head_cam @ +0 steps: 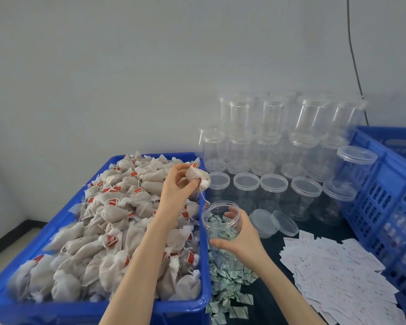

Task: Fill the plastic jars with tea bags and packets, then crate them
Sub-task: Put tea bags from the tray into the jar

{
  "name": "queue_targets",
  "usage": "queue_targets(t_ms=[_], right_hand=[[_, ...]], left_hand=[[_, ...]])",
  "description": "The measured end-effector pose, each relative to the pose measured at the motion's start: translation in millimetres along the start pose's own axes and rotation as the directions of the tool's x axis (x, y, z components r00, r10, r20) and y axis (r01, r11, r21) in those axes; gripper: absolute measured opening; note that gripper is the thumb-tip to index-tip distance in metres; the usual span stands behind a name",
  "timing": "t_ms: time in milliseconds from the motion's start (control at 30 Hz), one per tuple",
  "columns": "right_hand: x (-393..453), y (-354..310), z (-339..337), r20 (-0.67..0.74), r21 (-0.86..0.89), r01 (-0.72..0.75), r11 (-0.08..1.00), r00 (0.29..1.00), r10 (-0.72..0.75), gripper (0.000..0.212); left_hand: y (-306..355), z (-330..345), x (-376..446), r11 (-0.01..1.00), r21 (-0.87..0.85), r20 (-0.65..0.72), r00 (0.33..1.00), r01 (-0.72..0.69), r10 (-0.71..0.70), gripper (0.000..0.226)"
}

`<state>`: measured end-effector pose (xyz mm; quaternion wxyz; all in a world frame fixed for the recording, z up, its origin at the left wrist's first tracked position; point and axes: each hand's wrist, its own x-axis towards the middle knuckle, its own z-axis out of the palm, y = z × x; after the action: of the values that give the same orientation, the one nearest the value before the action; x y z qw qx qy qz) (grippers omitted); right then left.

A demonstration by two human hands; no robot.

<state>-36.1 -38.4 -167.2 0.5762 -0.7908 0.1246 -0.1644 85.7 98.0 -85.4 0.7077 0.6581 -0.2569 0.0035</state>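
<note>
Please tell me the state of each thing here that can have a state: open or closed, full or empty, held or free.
Left hand: pinches a beige cloth tea bag.
Right hand: grips the clear plastic jar.
That jar: open, no tea bags inside yet.
Blue plastic bin: heaped with tea bags.
Stacked clear jars: lidded, empty.
Two loose clear lids: off, on the table.

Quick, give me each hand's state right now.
Left hand: pinching a tea bag above the open jar.
Right hand: gripping that jar.
</note>
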Motion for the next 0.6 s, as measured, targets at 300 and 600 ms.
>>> queue_targets(t_ms=[300,600], right_hand=[[3,-3,1,-0.01,0.026,0.036,0.999,0.999,-0.035,0.085],[-1,-6,0,-0.087,0.08,0.037,0.996,0.996,-0.03,0.089]], left_hand=[[-3,15,-9,0.98,0.174,0.366,0.93,-0.101,0.03,0.028],[-8,0,-4,0.918,0.392,0.311,0.948,-0.065,-0.065,0.031]])
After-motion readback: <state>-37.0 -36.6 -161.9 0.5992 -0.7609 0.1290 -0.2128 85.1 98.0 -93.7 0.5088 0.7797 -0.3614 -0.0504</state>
